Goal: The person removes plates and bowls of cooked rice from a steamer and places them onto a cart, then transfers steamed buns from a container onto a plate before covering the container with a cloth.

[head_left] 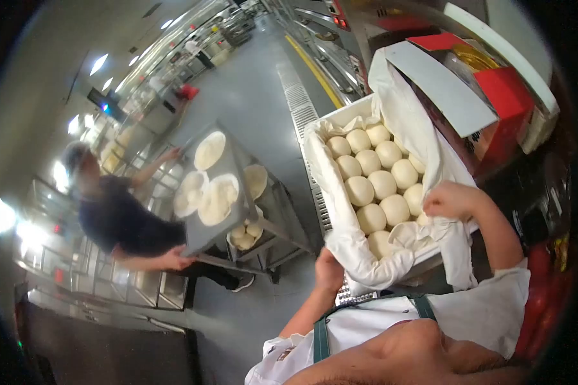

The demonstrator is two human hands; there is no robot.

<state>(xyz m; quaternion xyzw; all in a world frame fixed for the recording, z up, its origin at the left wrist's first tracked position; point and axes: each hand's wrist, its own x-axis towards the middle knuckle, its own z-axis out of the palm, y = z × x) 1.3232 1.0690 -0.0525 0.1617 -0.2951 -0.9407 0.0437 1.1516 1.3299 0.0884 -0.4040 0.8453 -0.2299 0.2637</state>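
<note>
Rows of round, pale dough balls (383,184) fill a white box (443,251) lined with a white cloth (392,90). The cloth hangs over the box's rim and covers some of the dough at the near end. At the box's right side, my right hand (455,200) is closed with bent fingers on a bunched fold of the cloth. My left hand (329,269) is closed against the near left corner of the box, beside the draped cloth. Its fingertips are hidden, and what they hold cannot be made out.
To the left, a co-worker (125,218) holds a metal trolley (231,221) carrying white tubs (210,151) and more dough. An opened red and white carton (504,109) stands right of the box. A floor drain grate (295,93) runs past the box's left side.
</note>
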